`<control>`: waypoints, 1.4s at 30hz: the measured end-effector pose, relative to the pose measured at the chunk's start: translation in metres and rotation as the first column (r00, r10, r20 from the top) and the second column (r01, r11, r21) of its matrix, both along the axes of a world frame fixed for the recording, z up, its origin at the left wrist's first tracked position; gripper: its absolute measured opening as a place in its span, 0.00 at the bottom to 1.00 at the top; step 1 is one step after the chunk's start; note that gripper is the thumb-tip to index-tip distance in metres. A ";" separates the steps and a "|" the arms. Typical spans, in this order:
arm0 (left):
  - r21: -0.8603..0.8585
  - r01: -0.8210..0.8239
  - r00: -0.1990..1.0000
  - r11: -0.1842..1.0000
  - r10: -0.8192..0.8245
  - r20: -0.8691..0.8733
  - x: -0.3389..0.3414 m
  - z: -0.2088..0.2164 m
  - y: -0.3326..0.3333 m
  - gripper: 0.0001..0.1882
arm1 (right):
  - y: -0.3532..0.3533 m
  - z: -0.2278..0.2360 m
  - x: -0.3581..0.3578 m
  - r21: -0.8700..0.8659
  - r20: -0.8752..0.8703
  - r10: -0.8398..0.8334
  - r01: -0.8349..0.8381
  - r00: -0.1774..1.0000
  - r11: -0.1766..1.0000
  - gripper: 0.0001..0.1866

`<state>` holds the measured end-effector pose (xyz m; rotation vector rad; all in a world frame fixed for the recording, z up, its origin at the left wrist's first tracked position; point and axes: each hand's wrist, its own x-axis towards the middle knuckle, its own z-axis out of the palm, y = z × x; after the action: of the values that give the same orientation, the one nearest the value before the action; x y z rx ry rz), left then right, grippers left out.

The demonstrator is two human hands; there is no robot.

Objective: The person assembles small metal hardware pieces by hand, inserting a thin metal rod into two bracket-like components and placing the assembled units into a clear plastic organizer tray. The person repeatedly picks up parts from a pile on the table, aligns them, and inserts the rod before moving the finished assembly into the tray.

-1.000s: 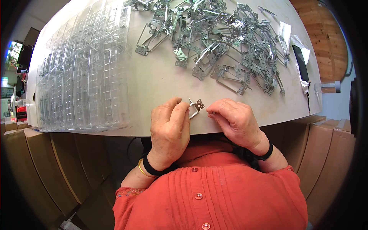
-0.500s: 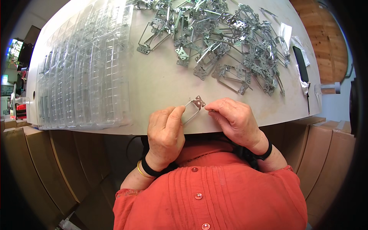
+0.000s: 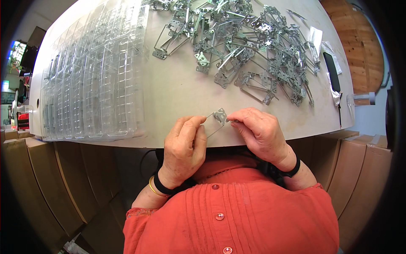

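Note:
Between my hands, close to the table's near edge, is a small metal linkage bracket (image 3: 220,116) with a flat, holed plate and thin rods. My left hand (image 3: 185,144) is closed, pinching the rod side of it between thumb and fingers. At the plate's right edge, the thumb and forefinger of my right hand (image 3: 258,132) are pressed together. A small dark bit shows at those fingertips, too small to name. A large heap of similar metal brackets (image 3: 253,80) lies farther off on the pale table (image 3: 177,93).
Stacked clear plastic trays (image 3: 93,84) with long compartments cover the table's left side. A dark phone-like slab (image 3: 332,71) and crumpled white wrapping (image 3: 315,37) lie at the right. Cardboard boxes (image 3: 55,182) stand below the table on both sides.
The bracket's plate has turned in my left fingers and now looks lighter. My left hand has shifted slightly right, while my right hand stays nearly in place.

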<state>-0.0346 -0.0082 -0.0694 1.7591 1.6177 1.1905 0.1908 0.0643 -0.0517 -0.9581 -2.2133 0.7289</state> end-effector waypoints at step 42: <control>0.053 0.170 0.985 0.984 -0.172 0.026 -0.009 -0.015 0.003 0.32 | 0.006 0.003 -0.005 -0.154 -0.033 -0.113 0.107 0.993 0.982 0.06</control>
<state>-0.0437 -0.0053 -0.0841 1.8609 1.3988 1.1808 0.1860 0.0702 -0.0490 -1.1200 -2.0740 0.8675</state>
